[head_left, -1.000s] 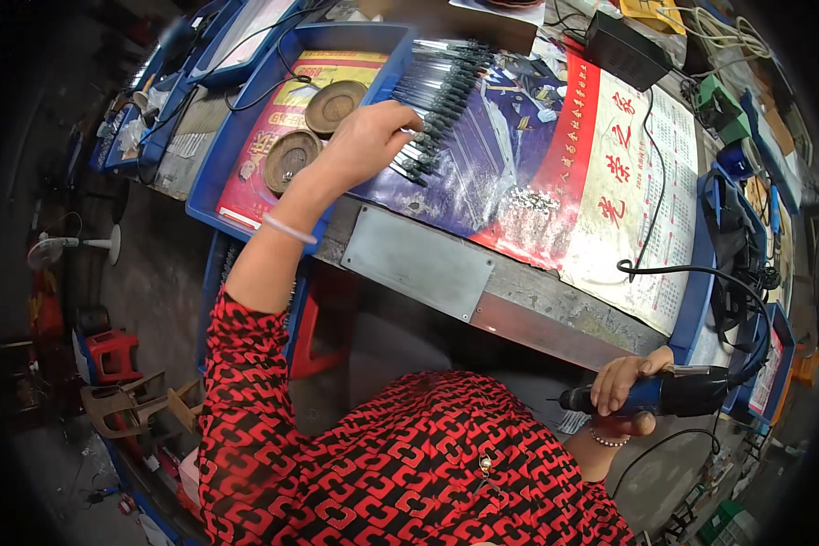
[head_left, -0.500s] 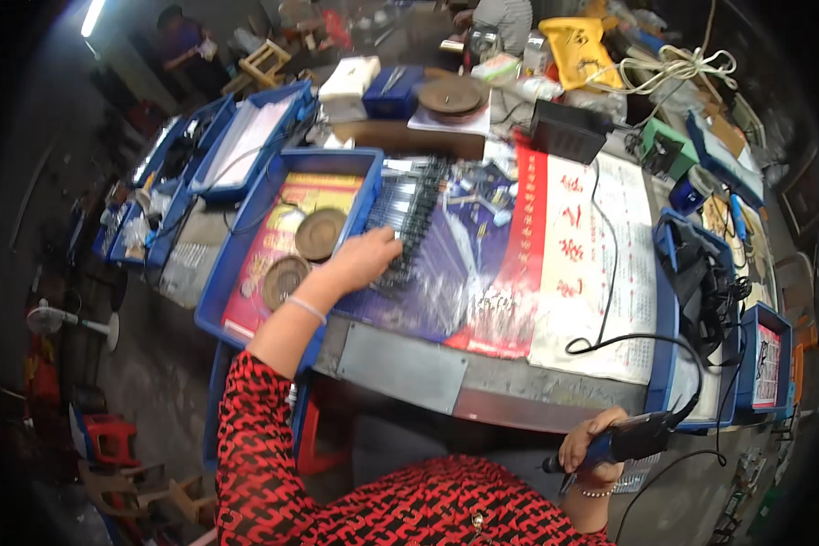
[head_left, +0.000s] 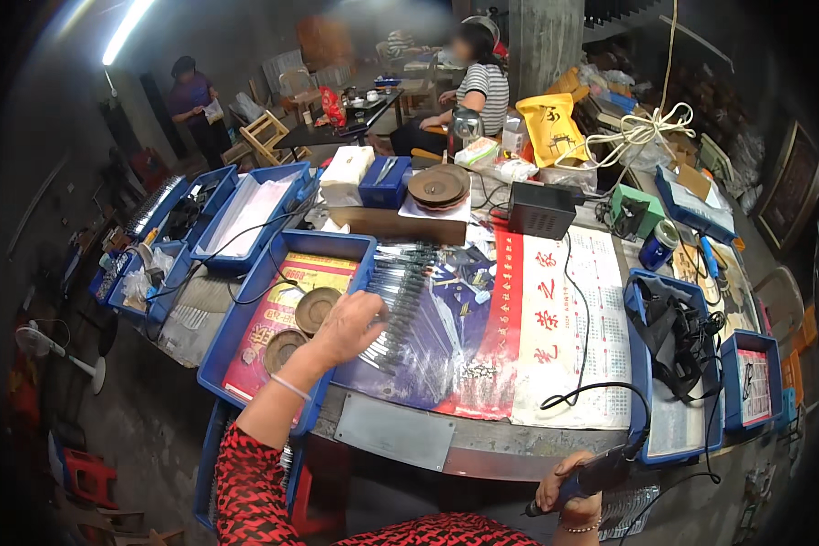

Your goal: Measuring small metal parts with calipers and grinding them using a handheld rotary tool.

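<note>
My left hand (head_left: 348, 326) reaches over the right rim of a blue tray (head_left: 211, 364), its fingers curled together at the left side of a row of slim silvery pieces with dark ends (head_left: 399, 305). What those fingers hold, if anything, is hidden. Two round brown dishes (head_left: 318, 310) rest on the printed sheet inside that tray. Low at the right, beyond the table's front edge, my right hand (head_left: 566, 482) is wrapped round a blue and black corded electric screwdriver (head_left: 602, 473). The tool's tip points left.
A blue tray with black straps and cables (head_left: 678, 346) stands at the right. The tool's black cord (head_left: 601, 389) loops over the printed poster (head_left: 555, 337). Behind are a dark box (head_left: 540, 210), stacked brown discs (head_left: 439, 186) and a yellow bag (head_left: 552, 130). Two people are farther back.
The whole view has tilted up, bringing the people and tables at the back into sight. My left hand stays by the row, its fingers more curled. My right hand still grips the tool.
</note>
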Tool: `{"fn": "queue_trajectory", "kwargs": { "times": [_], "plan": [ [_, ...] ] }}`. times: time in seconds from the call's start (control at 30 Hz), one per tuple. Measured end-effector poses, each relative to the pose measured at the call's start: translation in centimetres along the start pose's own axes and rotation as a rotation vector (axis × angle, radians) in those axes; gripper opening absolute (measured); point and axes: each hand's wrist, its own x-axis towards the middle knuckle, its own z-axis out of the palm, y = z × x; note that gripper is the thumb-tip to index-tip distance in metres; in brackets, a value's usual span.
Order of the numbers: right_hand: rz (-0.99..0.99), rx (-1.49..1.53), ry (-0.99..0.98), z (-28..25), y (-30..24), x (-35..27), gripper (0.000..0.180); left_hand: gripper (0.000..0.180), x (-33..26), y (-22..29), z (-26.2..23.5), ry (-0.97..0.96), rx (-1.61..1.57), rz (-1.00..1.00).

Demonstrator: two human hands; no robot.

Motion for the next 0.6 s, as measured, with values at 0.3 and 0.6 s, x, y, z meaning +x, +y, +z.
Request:
{"fn": "queue_trajectory", "kwargs": {
  "times": [0.3,0.6],
  "plan": [
    [-0.006,-0.008,-0.019,0.7,0.4,-0.6,0.052,0.019,-5.2,11.3,1.1,-0.095,-0.604,-0.163],
    [-0.219,-0.24,0.059,1.5,-0.2,-0.9,0.052,0.018,-11.6,18.0,6.9,-0.279,-1.602,-0.699]
  ]
}}
